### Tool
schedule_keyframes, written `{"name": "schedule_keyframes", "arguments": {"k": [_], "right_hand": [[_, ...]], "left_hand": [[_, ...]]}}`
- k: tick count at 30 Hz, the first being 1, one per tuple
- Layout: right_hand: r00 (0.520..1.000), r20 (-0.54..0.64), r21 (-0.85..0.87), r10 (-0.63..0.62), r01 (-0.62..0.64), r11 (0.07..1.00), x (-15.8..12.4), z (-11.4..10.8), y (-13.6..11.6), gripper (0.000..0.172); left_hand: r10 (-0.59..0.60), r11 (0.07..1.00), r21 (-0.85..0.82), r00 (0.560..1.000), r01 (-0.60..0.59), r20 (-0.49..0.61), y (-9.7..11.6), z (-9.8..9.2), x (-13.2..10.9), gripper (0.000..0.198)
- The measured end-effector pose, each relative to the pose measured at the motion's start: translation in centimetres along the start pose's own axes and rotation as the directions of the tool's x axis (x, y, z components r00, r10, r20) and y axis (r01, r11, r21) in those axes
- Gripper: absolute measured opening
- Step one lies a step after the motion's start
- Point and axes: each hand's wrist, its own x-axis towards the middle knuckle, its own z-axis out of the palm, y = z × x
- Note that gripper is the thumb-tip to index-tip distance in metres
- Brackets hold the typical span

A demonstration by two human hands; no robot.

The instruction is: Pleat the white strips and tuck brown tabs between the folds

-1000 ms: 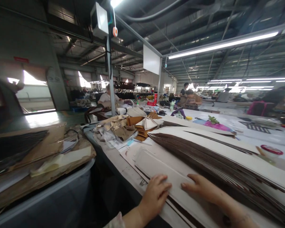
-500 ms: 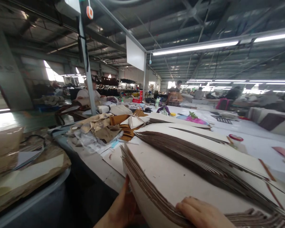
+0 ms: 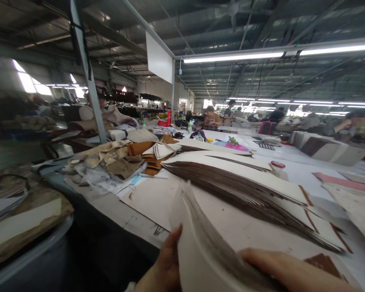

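A thick stack of sheets (image 3: 194,251), pale on the outer face with brown-grey edges, stands tilted and bent at the near edge of the table. My left hand (image 3: 164,265) grips its left side, thumb up along the pale face. Over the stack's right side lies my right hand (image 3: 282,265), closed on the edges; its fingertips are partly hidden. Just beyond is a longer pile of white-topped, brown-edged sheets (image 3: 246,178), fanned along its side. The held stack's lower end falls outside the picture.
Tan scraps (image 3: 118,158) and clear plastic lie at the table's left. Orange-brown pieces (image 3: 156,162) sit beside them. A metal post (image 3: 89,81) rises at the left. Lower left is a bin (image 3: 42,251) topped with sheets. Several people work farther back.
The stack has been lifted off the table and tipped upright and bent between my hands, baring the pale surface under it. My view has turned right.
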Motion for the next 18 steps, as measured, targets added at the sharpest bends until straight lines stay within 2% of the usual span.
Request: {"name": "schedule_keyframes", "arguments": {"k": [1, 2, 4, 6, 9, 11, 12, 13, 14, 16, 18], "right_hand": [[0.995, -0.019, -0.008, 0.103, -0.103, 0.995, -0.2, -1.0, 0.7, 0.06], [0.979, -0.034, -0.007, 0.202, -0.203, 0.979, -0.2, -1.7, 1.6, 0.067], [0.948, 0.014, 0.017, 0.319, -0.319, 0.948, 0.5, -2.5, 3.8, 0.071], [0.918, 0.078, 0.031, 0.388, -0.391, 0.92, 1.6, -2.3, 6.3, 0.075], [0.865, 0.116, -0.006, 0.488, -0.49, 0.872, 3.2, -1.5, 9.7, 0.081], [0.847, 0.075, -0.018, 0.526, -0.526, 0.85, 3.6, -1.7, 11.3, 0.078], [0.843, 0.062, -0.013, 0.534, -0.534, 0.845, 3.5, -2.1, 11.8, 0.075], [0.843, 0.061, -0.005, 0.534, -0.535, 0.845, 3.3, -2.8, 12.1, 0.07], [0.847, 0.066, 0.005, 0.527, -0.529, 0.849, 2.9, -3.5, 12.3, 0.066], [0.867, 0.033, 0.0, 0.498, -0.498, 0.867, 1.9, -5.2, 12.7, 0.06], [0.878, -0.085, -0.032, 0.47, -0.474, 0.88, 0.9, -6.3, 13.1, 0.061]], "left_hand": [[0.104, 0.995, 0.006, 0.987, -0.104, -0.12, 0.8, 0.6, 0.2, 0.036], [0.227, 0.974, 0.034, 0.945, -0.225, -0.236, 1.6, 1.0, 0.5, 0.031], [0.444, 0.895, 0.145, 0.801, -0.423, -0.401, 2.8, 1.4, 0.9, 0.027], [0.584, 0.81, 0.264, 0.685, -0.523, -0.435, 3.5, 1.2, 1.3, 0.029], [0.748, 0.664, 0.445, 0.542, -0.601, -0.383, 3.6, 0.3, 1.6, 0.034], [0.814, 0.578, 0.54, 0.478, -0.612, -0.33, 3.6, -0.2, 1.8, 0.035], [0.827, 0.557, 0.564, 0.465, -0.61, -0.315, 3.6, -0.3, 1.8, 0.036], [0.826, 0.559, 0.566, 0.471, -0.606, -0.311, 3.7, -0.3, 1.9, 0.037], [0.807, 0.586, 0.547, 0.495, -0.598, -0.323, 3.8, -0.2, 1.9, 0.038], [0.708, 0.704, 0.45, 0.593, -0.549, -0.385, 4.3, 0.2, 2.0, 0.037], [0.543, 0.84, 0.309, 0.705, -0.446, -0.457, 4.9, 0.5, 2.1, 0.031]]}}
